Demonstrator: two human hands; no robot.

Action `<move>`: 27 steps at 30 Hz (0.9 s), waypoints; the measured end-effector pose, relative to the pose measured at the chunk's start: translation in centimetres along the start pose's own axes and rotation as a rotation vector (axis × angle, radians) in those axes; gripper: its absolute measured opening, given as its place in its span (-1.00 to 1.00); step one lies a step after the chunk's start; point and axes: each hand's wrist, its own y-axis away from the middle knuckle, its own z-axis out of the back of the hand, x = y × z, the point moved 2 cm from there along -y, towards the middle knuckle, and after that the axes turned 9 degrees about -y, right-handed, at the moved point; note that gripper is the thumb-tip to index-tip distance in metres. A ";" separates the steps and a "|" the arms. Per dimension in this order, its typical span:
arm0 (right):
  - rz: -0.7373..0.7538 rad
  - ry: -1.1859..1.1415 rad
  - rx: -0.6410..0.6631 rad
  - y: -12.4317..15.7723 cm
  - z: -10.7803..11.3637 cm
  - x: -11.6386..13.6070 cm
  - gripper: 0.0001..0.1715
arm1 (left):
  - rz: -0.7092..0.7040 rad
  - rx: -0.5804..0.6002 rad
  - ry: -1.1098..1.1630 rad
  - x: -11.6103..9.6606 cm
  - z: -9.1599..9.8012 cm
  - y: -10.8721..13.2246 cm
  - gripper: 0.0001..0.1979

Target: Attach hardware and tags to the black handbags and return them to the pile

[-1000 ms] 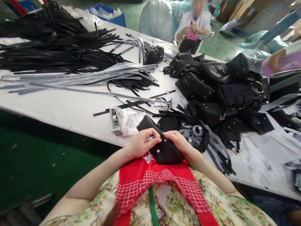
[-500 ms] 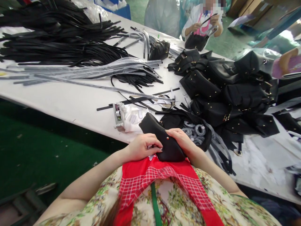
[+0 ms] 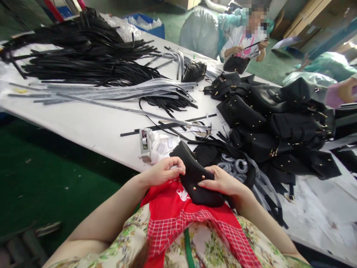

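Note:
A small black leather bag with gold studs on its face rests tilted against my red apron. My right hand grips its right side, thumb on the front by the studs. At the bag's left edge, my left hand is closed in a pinch. Whatever sits between those fingertips, if anything, is too small to make out. Just beyond the left hand, a small open box and a clear plastic bag of small white pieces lie on the table.
Black bags are heaped at right. Coiled wrapped straps lie by my right hand. Long black straps and plastic-wrapped strips cover the far left of the white table. Across it, another person holds a black bag.
Two gold studs now show on the bag's face where one showed before. My left hand has moved off the face to the left edge. The camera view has shifted slightly.

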 end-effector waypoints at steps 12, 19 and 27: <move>0.418 0.803 0.569 4.6 1.5 7.7 -0.62 | -0.005 -0.560 -0.115 0.9 6.2 -1.0 -0.78; 0.467 0.817 0.793 2.9 -2.0 8.1 -0.73 | -0.312 -0.112 -0.628 -4.7 4.1 -4.3 -0.78; 0.493 0.895 0.781 2.7 -2.7 8.8 -0.79 | -0.222 0.321 -0.624 -5.7 0.8 -6.1 -0.90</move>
